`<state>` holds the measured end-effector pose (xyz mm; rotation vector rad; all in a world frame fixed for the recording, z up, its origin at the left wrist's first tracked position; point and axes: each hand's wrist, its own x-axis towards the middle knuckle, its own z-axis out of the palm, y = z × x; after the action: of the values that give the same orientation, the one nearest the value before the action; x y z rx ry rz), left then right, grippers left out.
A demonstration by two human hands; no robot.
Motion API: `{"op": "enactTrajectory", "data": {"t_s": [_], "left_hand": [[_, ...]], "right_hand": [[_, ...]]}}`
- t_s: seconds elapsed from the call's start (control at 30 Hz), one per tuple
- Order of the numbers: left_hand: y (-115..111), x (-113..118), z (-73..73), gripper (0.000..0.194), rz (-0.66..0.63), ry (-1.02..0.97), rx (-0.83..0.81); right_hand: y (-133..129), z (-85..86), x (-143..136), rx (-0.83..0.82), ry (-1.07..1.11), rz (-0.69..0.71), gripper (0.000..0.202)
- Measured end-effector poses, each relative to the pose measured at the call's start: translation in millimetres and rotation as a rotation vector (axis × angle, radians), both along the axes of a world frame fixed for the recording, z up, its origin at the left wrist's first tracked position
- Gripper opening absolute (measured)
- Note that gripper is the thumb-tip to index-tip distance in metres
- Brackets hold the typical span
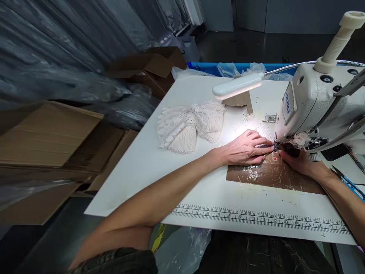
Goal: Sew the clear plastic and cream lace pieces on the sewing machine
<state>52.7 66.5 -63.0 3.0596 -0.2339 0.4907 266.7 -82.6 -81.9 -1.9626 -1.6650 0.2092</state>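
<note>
My left hand [251,149] lies with fingers stretched out, palm down, its fingertips beside the presser foot [275,146] of a white sewing machine [302,102]. Thin white lace [251,123] spreads on the lit table behind that hand and runs toward the needle area. My right hand [298,161] is curled close to the foot's right side, thumb toward the needle. The machine head hides part of its fingers, and what they pinch cannot be made out. Under both hands is a brown, shiny plate [256,175] with loose threads on it.
A bunched cream lace piece [191,125] lies left on the white table [137,182]. A lamp [238,85] hangs over the work. Blue-handled scissors [352,186] and a dark phone [335,152] sit at right. A ruler strip [256,219] lines the front edge. Cardboard boxes [51,133] stand left.
</note>
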Motion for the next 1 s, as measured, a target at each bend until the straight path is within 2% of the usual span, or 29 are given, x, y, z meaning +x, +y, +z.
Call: {"op": "enactTrajectory", "data": {"t_s": [0.3, 0.43, 0.5, 0.63, 0.77, 1.0], "left_hand": [[0, 1, 0.8, 0.038, 0.017, -0.005, 0.025], [-5, -2, 1.6, 0.033, 0.021, -0.076, 0.032], [-8, -5, 0.6, 0.029, 0.076, -0.143, 0.032], [-9, -8, -3.7, 0.03, 0.331, -0.227, -0.002], [-7, -8, -7.0, 0.04, 0.359, -0.187, -0.024], [-11, -10, -5.1, 0.035, 0.467, -0.111, 0.022]], "right_hand": [[-7, -9.9, 0, -0.056, 0.052, -0.073, 0.041], [-7, -2.4, 4, -0.101, 0.154, 0.005, 0.035], [-6, 2.6, 8, -0.094, 0.195, 0.062, 0.03], [-6, 3.6, 18, -0.019, 0.237, 0.076, 0.031], [-8, -1.8, 20, 0.025, 0.223, 0.066, 0.031], [-2, -2.0, 5, 0.063, 0.189, 0.004, 0.03]]}}
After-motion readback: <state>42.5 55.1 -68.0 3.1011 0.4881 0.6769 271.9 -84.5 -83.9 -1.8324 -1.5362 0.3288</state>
